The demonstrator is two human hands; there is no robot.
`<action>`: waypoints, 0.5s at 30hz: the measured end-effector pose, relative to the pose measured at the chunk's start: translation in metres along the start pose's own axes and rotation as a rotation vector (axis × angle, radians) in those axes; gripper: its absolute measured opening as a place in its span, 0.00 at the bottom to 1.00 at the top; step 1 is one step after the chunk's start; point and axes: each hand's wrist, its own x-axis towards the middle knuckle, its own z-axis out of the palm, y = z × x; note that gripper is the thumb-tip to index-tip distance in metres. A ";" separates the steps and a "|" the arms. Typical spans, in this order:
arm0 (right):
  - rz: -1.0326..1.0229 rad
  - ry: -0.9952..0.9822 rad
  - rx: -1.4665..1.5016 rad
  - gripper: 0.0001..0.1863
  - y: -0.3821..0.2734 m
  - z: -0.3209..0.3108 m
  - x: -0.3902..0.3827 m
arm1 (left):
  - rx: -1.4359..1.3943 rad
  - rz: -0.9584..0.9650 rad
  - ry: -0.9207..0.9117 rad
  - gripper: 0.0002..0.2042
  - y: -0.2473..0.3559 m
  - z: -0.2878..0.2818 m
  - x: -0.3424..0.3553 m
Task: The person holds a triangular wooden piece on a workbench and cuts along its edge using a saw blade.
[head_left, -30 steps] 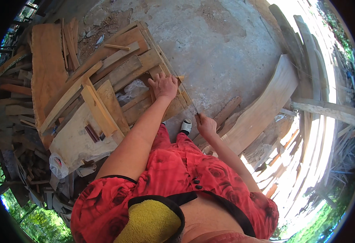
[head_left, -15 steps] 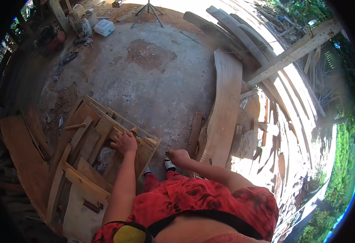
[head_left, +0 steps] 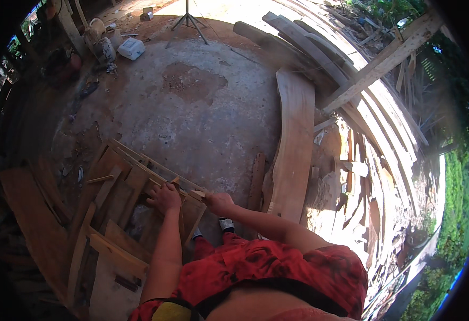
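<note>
Right hand (head_left: 219, 205) moved closer to wooden frame (head_left: 193, 213) | left hand (head_left: 165, 198) touching

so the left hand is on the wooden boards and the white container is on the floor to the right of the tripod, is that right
Not quite: the white container is on the floor to the left of the tripod, as the head view shows. The left hand is on the wooden boards, as you said.
</note>
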 end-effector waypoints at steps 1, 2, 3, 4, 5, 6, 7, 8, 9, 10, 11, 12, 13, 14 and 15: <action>0.030 -0.034 -0.010 0.18 0.011 -0.003 -0.022 | 0.002 -0.002 -0.001 0.18 -0.001 0.000 -0.001; 0.062 -0.065 -0.021 0.19 0.020 -0.010 -0.043 | -0.004 0.002 0.004 0.18 -0.001 -0.001 -0.001; 0.080 -0.091 -0.009 0.19 0.026 -0.018 -0.062 | -0.010 0.006 0.010 0.18 0.001 -0.002 0.000; 0.100 -0.118 0.005 0.19 0.027 -0.023 -0.074 | -0.007 0.009 0.008 0.18 0.001 -0.003 -0.001; 0.105 -0.118 0.010 0.19 0.026 -0.022 -0.074 | -0.014 0.013 0.006 0.18 0.002 -0.004 -0.001; 0.109 -0.138 -0.017 0.19 0.025 -0.023 -0.071 | -0.021 0.018 0.005 0.18 0.002 -0.004 0.000; 0.115 -0.157 -0.043 0.20 0.024 -0.024 -0.066 | -0.016 0.026 0.004 0.18 0.003 -0.003 0.000; 0.106 -0.149 -0.034 0.18 0.020 -0.021 -0.055 | 0.008 0.029 -0.008 0.18 0.003 -0.003 0.001; 0.100 -0.140 -0.023 0.17 0.013 -0.017 -0.038 | 0.032 0.034 -0.020 0.18 0.004 -0.003 0.001; 0.068 -0.103 0.005 0.16 0.001 -0.017 -0.018 | 0.041 0.045 -0.022 0.18 0.003 -0.003 0.000; 0.037 -0.065 0.032 0.14 -0.011 -0.017 0.002 | 0.042 0.039 -0.025 0.18 0.003 -0.003 -0.002; 0.005 -0.048 0.047 0.13 -0.022 -0.010 0.024 | 0.045 0.027 -0.026 0.18 0.002 -0.004 -0.002; -0.031 -0.031 0.062 0.13 -0.027 -0.003 0.042 | 0.053 0.028 -0.025 0.18 0.002 -0.002 -0.002; -0.031 -0.031 0.070 0.13 -0.027 0.001 0.049 | 0.059 0.026 -0.004 0.18 0.003 0.000 -0.002; -0.045 0.001 0.094 0.13 -0.027 0.006 0.053 | 0.068 0.022 0.014 0.18 0.003 0.001 -0.004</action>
